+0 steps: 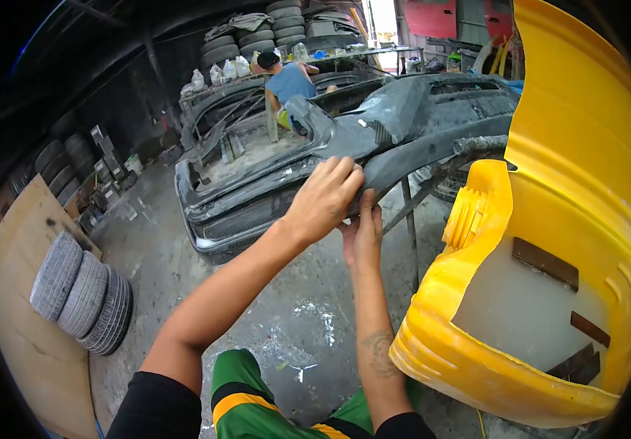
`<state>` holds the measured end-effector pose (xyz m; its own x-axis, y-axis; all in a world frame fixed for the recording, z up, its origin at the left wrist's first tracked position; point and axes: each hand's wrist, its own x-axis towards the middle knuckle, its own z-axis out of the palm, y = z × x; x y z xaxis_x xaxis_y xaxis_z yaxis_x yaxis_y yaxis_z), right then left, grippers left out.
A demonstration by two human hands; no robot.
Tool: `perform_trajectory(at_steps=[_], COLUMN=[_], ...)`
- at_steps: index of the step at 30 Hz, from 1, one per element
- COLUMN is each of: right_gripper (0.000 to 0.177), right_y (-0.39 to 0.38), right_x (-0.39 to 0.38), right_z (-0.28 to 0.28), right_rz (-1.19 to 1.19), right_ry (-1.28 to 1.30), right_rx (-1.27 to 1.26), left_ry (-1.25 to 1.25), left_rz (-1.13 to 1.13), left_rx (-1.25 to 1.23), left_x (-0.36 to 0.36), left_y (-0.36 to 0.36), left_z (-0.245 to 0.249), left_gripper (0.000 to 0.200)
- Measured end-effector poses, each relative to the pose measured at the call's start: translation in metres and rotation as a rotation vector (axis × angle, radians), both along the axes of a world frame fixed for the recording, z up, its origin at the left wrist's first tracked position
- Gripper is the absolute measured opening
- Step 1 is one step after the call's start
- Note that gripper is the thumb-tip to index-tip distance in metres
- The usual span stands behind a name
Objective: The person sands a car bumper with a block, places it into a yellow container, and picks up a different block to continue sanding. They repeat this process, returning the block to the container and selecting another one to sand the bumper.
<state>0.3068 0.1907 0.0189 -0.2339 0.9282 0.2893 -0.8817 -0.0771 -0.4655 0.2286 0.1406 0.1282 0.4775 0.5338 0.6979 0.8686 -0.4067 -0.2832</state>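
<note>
A dark grey car bumper (257, 208) with dusty, scuffed patches lies across a stand in front of me. My left hand (326, 196) is closed, its fingers curled against the bumper's near edge; whatever they may pinch is hidden. Just below and to the right, my right hand (363, 235) grips the underside of that same edge, thumb upward and fingers partly out of sight. The two hands are close together.
To my right stands a cut-open yellow plastic drum (432, 322) with cloudy liquid and brown strips inside. Stacked tyres (85, 296) lean by a board (30, 256) at left. Behind the bumper, a person in a blue top (290, 84) crouches near a cluttered bench (344, 53).
</note>
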Motion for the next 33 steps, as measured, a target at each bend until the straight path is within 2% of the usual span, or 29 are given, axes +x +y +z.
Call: perform_trajectory(at_steps=[1,3,5,7,8,11,13,15,17,23,27,33], right_gripper=[0.058,0.069,0.070,0.072,0.075,0.076,0.075,0.066,0.066,0.072,0.073,0.074], right_y=[-0.001,0.007,0.009,0.003,-0.001,0.007,0.005,0.000,-0.001,0.005,0.001,0.007], right_x=[0.001,0.007,0.007,0.001,0.002,0.006,0.004,-0.001,-0.002,0.005,0.004,0.008], right_z=[-0.003,-0.005,-0.007,-0.003,0.000,-0.005,-0.007,-0.002,-0.003,-0.003,-0.002,-0.006], right_rz=[-0.003,0.108,0.092,0.052,0.056,0.089,0.100,-0.009,-0.016,0.056,0.033,0.073], right_ry=[-0.004,0.018,0.012,0.033,0.030,-0.013,-0.002,-0.053,-0.050,-0.023,-0.053,-0.029], right_rx=[-0.008,0.040,0.013,0.021,0.014,0.017,0.015,-0.026,-0.005,0.016,0.042,0.043], left_ry=[-0.012,-0.021,-0.030,-0.028,0.037,0.001,0.011,0.034,0.062,0.108,0.174,0.163], left_rz=[-0.022,0.023,0.074,-0.038,0.014,-0.010,0.055,-0.001,-0.045,0.135,-0.033,0.075], left_rx=[0.020,0.024,0.026,0.019,0.056,0.021,-0.047,-0.052,-0.031,-0.126,-0.015,0.005], left_x=[-0.001,-0.004,-0.001,0.006,0.007,-0.004,-0.019,-0.018,-0.004,-0.056,-0.029,-0.048], left_y=[-0.002,-0.012,-0.008,0.007,0.004,-0.012,-0.031,-0.025,-0.004,-0.060,-0.021,-0.039], left_z=[0.000,-0.007,-0.010,-0.002,0.000,-0.004,-0.008,-0.002,0.006,-0.014,0.005,-0.006], left_gripper=[0.024,0.023,0.022,0.035,0.028,0.030,0.030,0.030,0.031,0.030,0.027,0.032])
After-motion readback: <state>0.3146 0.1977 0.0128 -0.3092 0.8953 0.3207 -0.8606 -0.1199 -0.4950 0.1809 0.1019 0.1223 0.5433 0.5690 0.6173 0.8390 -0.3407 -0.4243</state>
